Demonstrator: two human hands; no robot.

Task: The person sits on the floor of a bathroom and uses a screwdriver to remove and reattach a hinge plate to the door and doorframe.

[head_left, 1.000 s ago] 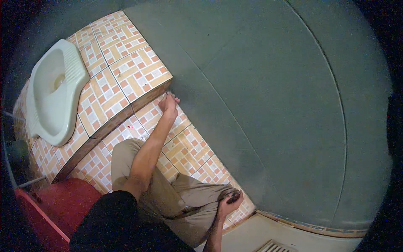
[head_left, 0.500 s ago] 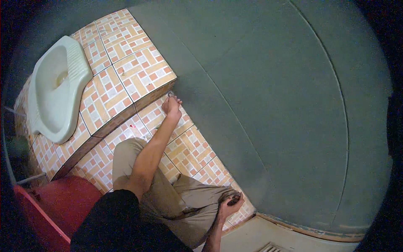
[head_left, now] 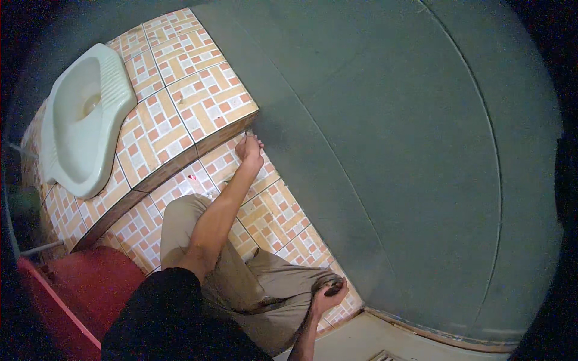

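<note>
Starting at the lower right: a dark rounded thing [head_left: 329, 283] sits in the right hand [head_left: 333, 299], against the trousers [head_left: 241, 281]; I note the fingers curled around its edge, but at this range I cannot tell its material. The left hand [head_left: 250, 150] is low over the tiled floor [head_left: 271, 207], in the corner where the front of the tiled step [head_left: 153, 129] meets the grey-green wall [head_left: 391, 150]. Its fingers are bunched narrow; something small and dark shows at the tips, too blurred for me to identify, and I cannot tell whether it is gripped. The left forearm passes across one bent, khaki-clad knee, and the right forearm comes up from the lower edge. A small red scrap [head_left: 192, 177] lies on the floor near the foot of the step. On the step I record a white squat pan [head_left: 81, 132], its ribbed footrest toward the tiles. Nearer me on the left are a red plastic object [head_left: 99, 271] and the black sleeve [head_left: 159, 307]. A pale ledge [head_left: 337, 343] runs along the lower right, below the wall.
</note>
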